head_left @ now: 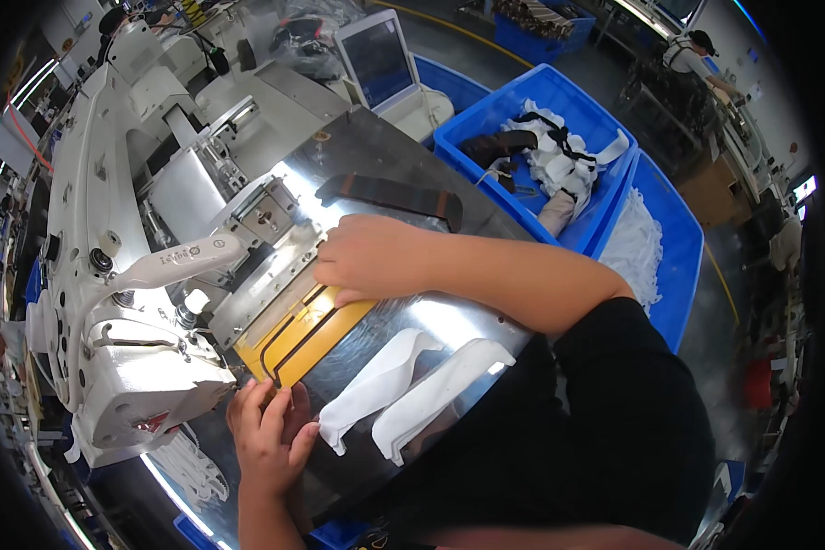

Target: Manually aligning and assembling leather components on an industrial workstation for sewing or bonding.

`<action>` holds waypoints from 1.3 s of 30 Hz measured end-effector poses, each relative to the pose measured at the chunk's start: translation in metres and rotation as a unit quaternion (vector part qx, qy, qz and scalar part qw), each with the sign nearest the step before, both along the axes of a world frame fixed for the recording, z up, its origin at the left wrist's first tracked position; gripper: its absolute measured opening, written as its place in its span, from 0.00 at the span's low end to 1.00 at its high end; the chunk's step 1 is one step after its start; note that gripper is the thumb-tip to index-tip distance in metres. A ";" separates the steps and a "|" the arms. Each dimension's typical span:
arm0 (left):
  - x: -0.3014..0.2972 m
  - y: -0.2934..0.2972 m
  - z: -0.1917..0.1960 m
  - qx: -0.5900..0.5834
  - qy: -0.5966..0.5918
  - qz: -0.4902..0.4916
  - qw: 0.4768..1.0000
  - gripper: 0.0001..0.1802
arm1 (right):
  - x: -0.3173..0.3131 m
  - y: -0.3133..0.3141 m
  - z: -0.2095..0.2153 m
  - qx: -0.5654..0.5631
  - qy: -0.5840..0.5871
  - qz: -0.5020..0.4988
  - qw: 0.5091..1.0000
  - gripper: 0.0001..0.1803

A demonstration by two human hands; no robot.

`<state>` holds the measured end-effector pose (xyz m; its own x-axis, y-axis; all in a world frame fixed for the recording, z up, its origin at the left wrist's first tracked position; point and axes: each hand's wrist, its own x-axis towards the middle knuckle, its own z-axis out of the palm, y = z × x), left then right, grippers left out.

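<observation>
Right hand [368, 260] curls on yellow plate [313, 341], left hand [271, 431] bends at its end; grips unclear.

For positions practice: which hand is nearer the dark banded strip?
Right. The right hand is beside the banded strip; the left hand is farther, by the lower end of the yellow plate.

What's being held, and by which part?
Left hand at the near end of the yellow plate, right hand at its far end; whether either grips cannot be told.
</observation>
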<state>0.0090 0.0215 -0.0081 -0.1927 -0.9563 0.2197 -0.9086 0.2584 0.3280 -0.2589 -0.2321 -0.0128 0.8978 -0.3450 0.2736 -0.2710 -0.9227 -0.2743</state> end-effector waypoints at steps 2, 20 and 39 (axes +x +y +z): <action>0.001 0.000 -0.001 0.002 -0.001 0.004 1.000 0.34 | -0.006 0.004 0.006 -0.126 0.020 0.041 0.991 0.10; 0.003 0.000 -0.002 -0.001 0.008 0.056 0.998 0.29 | -0.009 0.034 0.024 0.108 0.048 0.007 0.993 0.09; 0.002 -0.007 -0.003 0.016 0.034 0.052 0.998 0.27 | 0.002 0.018 0.016 0.243 -0.036 -0.150 0.958 0.14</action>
<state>0.0111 0.0144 -0.0115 -0.0774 -0.9772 0.1976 -0.9053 0.1519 0.3968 -0.2571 -0.2144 0.0036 0.7234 -0.6866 0.0723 -0.4687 -0.5652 -0.6789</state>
